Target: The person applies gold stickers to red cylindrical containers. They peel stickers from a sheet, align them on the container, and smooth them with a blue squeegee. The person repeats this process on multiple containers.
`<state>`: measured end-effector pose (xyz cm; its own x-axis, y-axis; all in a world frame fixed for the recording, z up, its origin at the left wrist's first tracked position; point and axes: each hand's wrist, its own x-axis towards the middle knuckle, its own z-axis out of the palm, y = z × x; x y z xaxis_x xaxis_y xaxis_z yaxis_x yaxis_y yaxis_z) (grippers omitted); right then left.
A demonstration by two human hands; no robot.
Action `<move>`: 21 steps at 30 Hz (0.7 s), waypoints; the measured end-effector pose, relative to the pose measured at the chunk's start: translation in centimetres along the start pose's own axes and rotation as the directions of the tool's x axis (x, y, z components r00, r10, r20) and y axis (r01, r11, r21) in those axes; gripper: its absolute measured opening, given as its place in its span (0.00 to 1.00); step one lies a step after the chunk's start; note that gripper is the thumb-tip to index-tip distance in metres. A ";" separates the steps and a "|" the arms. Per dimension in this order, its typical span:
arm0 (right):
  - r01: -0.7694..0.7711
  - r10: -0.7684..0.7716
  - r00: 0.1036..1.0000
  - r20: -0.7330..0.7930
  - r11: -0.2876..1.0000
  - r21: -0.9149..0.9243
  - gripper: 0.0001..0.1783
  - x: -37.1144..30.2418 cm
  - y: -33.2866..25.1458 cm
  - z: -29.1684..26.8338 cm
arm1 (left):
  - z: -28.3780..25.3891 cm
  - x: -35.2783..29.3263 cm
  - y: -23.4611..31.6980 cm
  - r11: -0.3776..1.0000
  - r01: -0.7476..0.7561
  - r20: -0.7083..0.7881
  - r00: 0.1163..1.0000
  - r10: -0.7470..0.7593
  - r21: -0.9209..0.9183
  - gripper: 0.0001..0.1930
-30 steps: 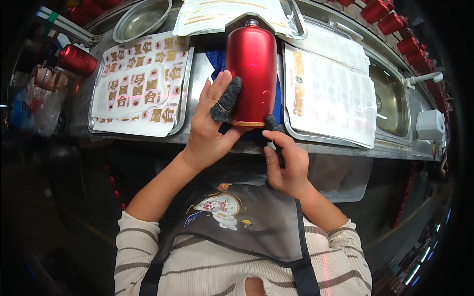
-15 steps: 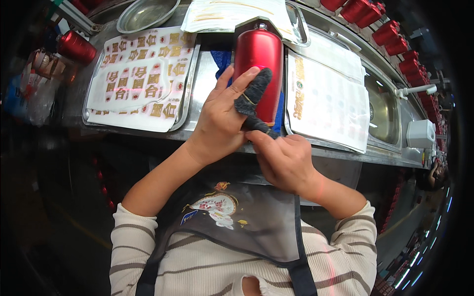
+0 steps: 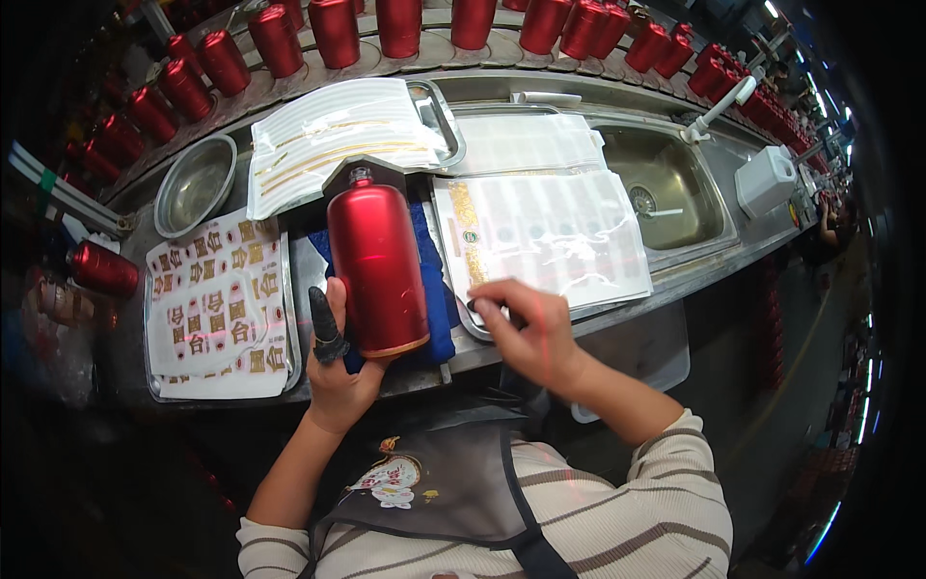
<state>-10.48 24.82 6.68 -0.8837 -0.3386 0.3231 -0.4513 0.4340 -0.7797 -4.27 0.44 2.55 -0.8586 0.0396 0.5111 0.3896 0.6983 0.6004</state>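
Note:
A red metallic bottle (image 3: 376,265) with a bare neck lies tilted in front of me, its neck end on a dark angular rest (image 3: 400,179) over a blue cloth (image 3: 436,289). My left hand (image 3: 345,386) grips its lower end from the left, thumb under the base. One finger wears a dark grey wrap (image 3: 326,326). My right hand (image 3: 531,323) is closed in a pinch over the near left corner of a white sheet with a gold strip (image 3: 564,241). Something small and dark shows at its fingertips; I cannot make out what they hold.
A tray (image 3: 291,333) of gold-printed sheets stands left, with a metal bowl (image 3: 197,185) beyond it. Striped gold sheets (image 3: 338,125) lie at the back. To the right are a sink (image 3: 675,198), tap (image 3: 719,108) and white jug (image 3: 767,181). Red bottles (image 3: 399,27) line the far conveyor.
My hands have parted: the left has moved to the bottle's base, the right away to the sheet on the right. The right hand has let go of the finger wrap. The view has shifted.

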 end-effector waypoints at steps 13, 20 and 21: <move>0.232 0.109 0.889 0.445 0.730 -0.643 0.24 17.9 13.9 -0.7 | 0.0 0.1 0.1 0.995 0.069 0.061 0.995 -0.074 0.072 0.47; 0.026 0.314 0.884 0.346 0.707 -0.707 0.36 17.2 13.6 -3.6 | -0.2 -0.7 -0.6 0.990 0.141 0.099 0.985 -0.141 0.012 0.49; -0.023 0.366 0.874 0.320 0.688 -0.725 0.37 17.3 13.3 -4.2 | -0.3 -0.6 -0.5 0.989 0.147 0.097 0.984 -0.149 0.024 0.49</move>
<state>-32.27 28.29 4.16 -0.8980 -0.4038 -0.1747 -0.3800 0.9120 -0.1548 -3.88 -0.14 2.07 -0.9353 0.0044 0.3538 0.2509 0.7134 0.6543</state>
